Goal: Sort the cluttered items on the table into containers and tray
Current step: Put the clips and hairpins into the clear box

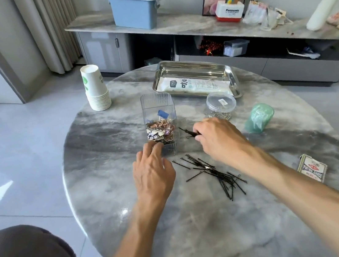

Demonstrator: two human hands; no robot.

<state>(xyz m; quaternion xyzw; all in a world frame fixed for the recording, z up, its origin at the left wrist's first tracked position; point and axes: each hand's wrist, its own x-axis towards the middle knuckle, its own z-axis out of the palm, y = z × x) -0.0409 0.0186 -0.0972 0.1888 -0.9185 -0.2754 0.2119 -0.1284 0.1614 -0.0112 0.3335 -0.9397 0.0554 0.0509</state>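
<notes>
Your forearms cross the near edge of the marble worktop (204,245), so start from your left hand (152,173): its fingers (152,146) are loosely spread and rest against the near lower corner of the clear ribbed container (160,121), steadying it rather than gripping. That box, just beyond those fingers, already holds a heap of small patterned clips. Farther left and well away from your fingers stands a stack of paper cups (95,89). Between your two hands and slightly nearer you lies the loose pile of black hairpins (213,172), crossed over one another. Your right hand (216,136) has its fingers (198,131) pinched together on a small bundle of hairpins (188,133), whose tips point toward the container's right wall. Beyond those fingers sits a lidded round jar (221,103) with paper clips at its base, and behind it the steel tray (229,74) holding a flat packet. Right of your right hand lie a green bag roll (259,117) and a deck of playing cards (312,169). The risk now is that the bundle fans out in a shallow pinch and pins slip before clearing the tall rim; catching that rim could also tip the light container if your left fingers ease off.
</notes>
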